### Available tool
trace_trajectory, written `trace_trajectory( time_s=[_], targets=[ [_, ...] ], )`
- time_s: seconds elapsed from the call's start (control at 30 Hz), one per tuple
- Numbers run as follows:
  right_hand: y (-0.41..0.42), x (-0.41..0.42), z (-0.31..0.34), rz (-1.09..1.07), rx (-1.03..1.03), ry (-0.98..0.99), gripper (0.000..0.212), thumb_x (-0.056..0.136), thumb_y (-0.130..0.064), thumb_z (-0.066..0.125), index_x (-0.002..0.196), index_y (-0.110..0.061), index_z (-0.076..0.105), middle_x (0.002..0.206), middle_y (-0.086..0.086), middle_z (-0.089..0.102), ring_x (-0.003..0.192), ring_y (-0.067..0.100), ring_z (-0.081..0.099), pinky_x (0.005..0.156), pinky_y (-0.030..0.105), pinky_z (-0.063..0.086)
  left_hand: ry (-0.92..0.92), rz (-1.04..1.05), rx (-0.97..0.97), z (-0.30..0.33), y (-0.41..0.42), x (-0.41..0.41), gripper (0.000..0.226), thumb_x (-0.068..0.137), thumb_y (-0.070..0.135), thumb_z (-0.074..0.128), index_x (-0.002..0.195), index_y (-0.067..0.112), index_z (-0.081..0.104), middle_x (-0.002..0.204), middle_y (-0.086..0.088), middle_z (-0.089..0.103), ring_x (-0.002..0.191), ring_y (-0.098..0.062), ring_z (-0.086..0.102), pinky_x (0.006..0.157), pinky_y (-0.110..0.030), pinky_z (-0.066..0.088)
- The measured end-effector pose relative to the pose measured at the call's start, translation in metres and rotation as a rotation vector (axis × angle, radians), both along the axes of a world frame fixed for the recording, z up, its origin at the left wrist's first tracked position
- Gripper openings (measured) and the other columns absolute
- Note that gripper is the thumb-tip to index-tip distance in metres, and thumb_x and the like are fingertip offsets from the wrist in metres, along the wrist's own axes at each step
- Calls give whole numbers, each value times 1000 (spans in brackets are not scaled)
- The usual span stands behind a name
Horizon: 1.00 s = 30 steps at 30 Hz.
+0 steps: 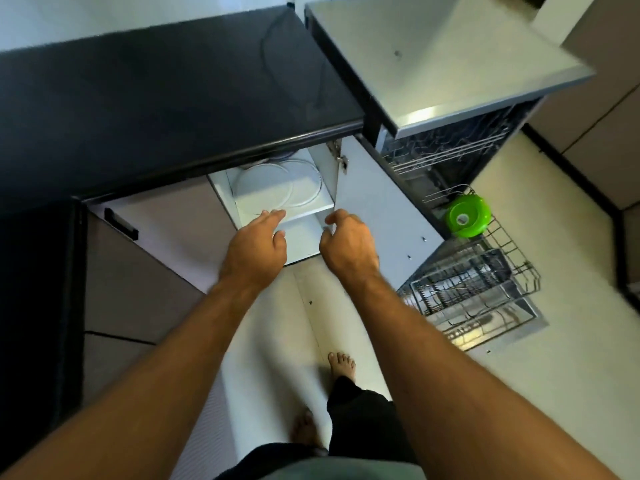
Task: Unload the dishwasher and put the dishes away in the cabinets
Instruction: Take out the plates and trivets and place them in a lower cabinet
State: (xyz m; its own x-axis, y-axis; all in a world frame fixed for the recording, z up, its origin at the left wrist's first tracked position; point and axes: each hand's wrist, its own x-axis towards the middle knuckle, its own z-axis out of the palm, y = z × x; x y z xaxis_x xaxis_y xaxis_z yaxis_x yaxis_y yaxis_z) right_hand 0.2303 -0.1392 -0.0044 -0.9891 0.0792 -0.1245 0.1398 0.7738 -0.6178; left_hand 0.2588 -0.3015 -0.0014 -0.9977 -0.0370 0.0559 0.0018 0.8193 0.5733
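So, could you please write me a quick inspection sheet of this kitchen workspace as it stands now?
Surface: dark countertop, bare where seen.
Job's things: white plates on the upper shelf of the open cabinet; green lid in the pulled-out lower dishwasher rack; upper rack looks empty.
Clutter: nothing seen.
Hands: left hand and right hand at the cabinet opening, holding nothing.
Cables: thin cord on the countertop.
Surroundings: pale floor, bare feet.

You see a dark bench [156, 98] with a thin cable [277, 39] lying across it, pale floor [519, 393] below, and your bare feet [343, 363].
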Motion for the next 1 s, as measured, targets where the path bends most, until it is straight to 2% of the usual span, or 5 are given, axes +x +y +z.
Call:
trace_trajectory(
  time_s=[0.17, 0.5, 0.63, 0.77, 1.0],
  targets=[
    [23, 40, 31, -34, 56, -8, 35, 94, -21, 57, 129, -20, 57, 125, 4, 60, 111, 26, 59, 90, 40, 54, -24, -39, -7, 31, 26, 29, 43, 100, 17, 48, 142, 16, 51, 147, -4, 49, 140, -18, 40, 115, -28, 27],
    [106, 84, 71, -92, 184, 4, 38, 92, -17, 53, 130, -17, 57, 128, 9, 60, 114, 29, 59, 94, 39, 49, -85, -199, -20, 57, 94, 51, 42, 100, 19, 49, 141, 14, 51, 144, -8, 52, 136, -23, 45, 114, -32, 32],
    [145, 100, 74, -133, 172, -5, 37, 91, -18, 54, 128, -17, 58, 123, 9, 63, 109, 29, 62, 92, 40, 53, -107, -269, -18, 60, 137, 65, 42, 100, 20, 48, 142, 17, 51, 145, -7, 52, 135, -23, 46, 114, -33, 34],
    [187, 117, 66, -161, 168, -15, 27, 93, -20, 57, 120, -16, 59, 116, 8, 65, 100, 25, 64, 89, 43, 55, -110, -314, -15, 57, 187, 82, 41, 102, 21, 48, 143, 19, 49, 146, -2, 51, 135, -19, 46, 112, -31, 35],
    [286, 143, 54, -170, 168, -16, 29, 95, -14, 54, 123, -20, 57, 115, 1, 65, 97, 17, 64, 91, 40, 56, -107, -302, 8, 43, 279, 97, 39, 100, 19, 49, 139, 21, 54, 139, 0, 58, 127, -19, 53, 110, -30, 38]
  ],
)
